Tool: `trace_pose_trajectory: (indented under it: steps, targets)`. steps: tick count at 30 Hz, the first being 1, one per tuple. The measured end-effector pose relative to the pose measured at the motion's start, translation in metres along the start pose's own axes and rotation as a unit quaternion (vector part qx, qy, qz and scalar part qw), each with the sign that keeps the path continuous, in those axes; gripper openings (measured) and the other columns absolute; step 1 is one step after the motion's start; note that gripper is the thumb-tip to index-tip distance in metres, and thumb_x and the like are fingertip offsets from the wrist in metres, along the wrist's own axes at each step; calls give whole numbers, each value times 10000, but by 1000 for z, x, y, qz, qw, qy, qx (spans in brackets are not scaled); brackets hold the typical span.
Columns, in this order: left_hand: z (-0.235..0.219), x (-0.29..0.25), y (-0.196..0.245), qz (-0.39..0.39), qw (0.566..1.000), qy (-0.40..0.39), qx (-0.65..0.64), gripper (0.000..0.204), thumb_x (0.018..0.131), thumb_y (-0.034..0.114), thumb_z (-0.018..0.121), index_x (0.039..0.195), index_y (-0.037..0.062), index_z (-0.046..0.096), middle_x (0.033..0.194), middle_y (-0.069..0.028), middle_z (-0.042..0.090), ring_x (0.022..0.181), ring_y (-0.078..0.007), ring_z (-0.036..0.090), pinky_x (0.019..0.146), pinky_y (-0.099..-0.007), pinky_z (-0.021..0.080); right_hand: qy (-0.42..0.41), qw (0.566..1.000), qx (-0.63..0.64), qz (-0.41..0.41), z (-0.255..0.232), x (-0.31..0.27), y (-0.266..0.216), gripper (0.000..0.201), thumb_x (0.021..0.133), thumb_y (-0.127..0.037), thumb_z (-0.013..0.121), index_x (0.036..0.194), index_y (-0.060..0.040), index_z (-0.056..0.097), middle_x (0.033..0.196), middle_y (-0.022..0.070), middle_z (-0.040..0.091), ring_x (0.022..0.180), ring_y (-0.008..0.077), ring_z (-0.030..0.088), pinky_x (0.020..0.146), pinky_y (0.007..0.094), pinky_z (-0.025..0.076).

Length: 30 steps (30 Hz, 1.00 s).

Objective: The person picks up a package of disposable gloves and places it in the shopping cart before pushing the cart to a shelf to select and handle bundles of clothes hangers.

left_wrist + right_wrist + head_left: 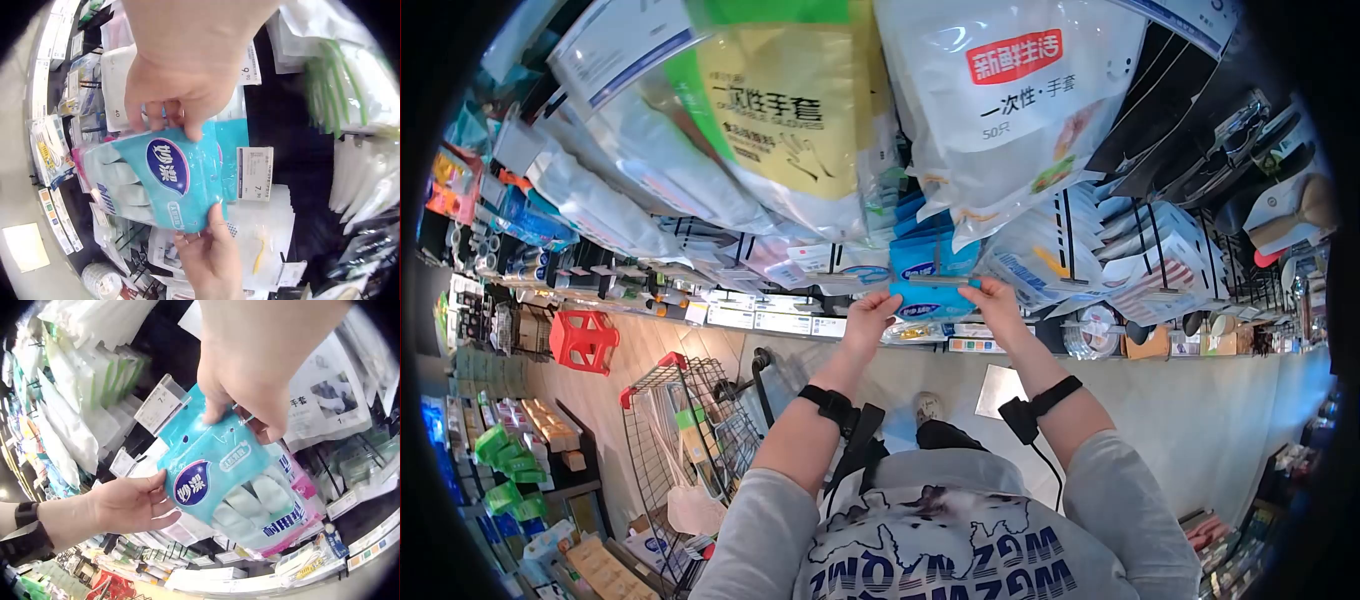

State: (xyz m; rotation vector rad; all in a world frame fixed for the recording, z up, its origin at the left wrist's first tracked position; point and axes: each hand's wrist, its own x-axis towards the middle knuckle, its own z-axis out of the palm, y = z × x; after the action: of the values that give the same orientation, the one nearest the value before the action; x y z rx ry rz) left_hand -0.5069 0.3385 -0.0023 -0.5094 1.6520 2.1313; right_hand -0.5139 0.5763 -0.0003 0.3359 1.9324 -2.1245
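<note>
Blue plastic wraps the packet [147,187] held up in front of the dark display rack [300,156], just beside a price tag [254,181]. The left hand [870,318] pinches its left edge with curled fingers; the right hand [998,303] pinches the right edge in the same way, neither spread wide. Whether a hook runs through the packet I cannot tell. If so, a hard pull could tear the plastic; otherwise, slick film sliding from these edge pinches could send it to the floor [1150,430].
</note>
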Motion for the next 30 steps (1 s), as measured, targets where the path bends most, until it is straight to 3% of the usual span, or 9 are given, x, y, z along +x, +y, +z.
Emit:
trace_pose_trajectory:
  steps: [5,20,22,24,25,26,27,28,30]
  targets:
    - [6,-1,9,103,994,-12,-40,108,864,140,659,948,72,668,885,3,654,772,-98,595,707,-263,505,-8,999,-28,-39,-1,4,-27,169,844,-103,652,971,9,665,805,24,664,692,49,560,619,197,433]
    - [20,23,7,110,990,47,-73,101,856,144,675,936,85,657,846,26,638,764,-72,580,724,-238,483,51,994,2,-96,11,28,-24,180,846,-120,660,965,16,654,790,48,663,712,70,579,642,219,458]
    - [23,30,1,128,989,71,-39,105,862,141,668,953,92,648,846,30,629,766,-68,576,714,-236,476,99,953,-238,-160,9,31,-27,215,834,-149,674,963,18,638,777,77,652,703,104,590,642,238,464]
    - [28,29,1,146,985,95,-5,112,868,137,660,970,98,638,846,35,620,767,-63,571,704,-234,468,130,917,-308,-216,8,30,-20,223,830,-154,675,963,19,627,768,86,641,688,118,587,632,250,464]
    - [32,25,5,102,990,97,-14,110,875,124,645,980,99,624,856,32,615,764,-63,566,681,-234,460,159,872,-376,-269,8,31,-18,233,827,-159,676,963,21,617,760,94,631,673,132,585,622,262,463]
    - [36,23,9,58,993,99,-23,109,882,111,629,989,100,609,867,29,610,760,-62,560,659,-234,452,159,872,-376,-270,6,33,-17,233,827,-159,676,963,21,617,760,94,631,673,132,585,622,262,463]
    - [37,23,11,59,993,99,-24,109,882,111,629,989,100,609,867,29,610,760,-62,560,659,-234,452,112,948,-258,-146,7,31,-23,221,834,-149,662,963,22,609,761,82,627,676,124,578,621,264,460]
    - [38,25,14,54,993,82,-59,124,877,99,632,995,87,597,864,17,606,773,-73,555,697,-231,457,60,990,-130,-17,8,31,-27,209,842,-139,648,964,23,602,761,70,623,679,117,572,620,267,457]
    - [38,33,17,51,992,67,-95,140,871,88,635,1001,75,585,862,5,601,785,-83,550,735,-228,462,57,995,-84,-22,9,41,-22,196,845,-124,634,971,22,602,756,56,618,688,110,570,627,262,454]
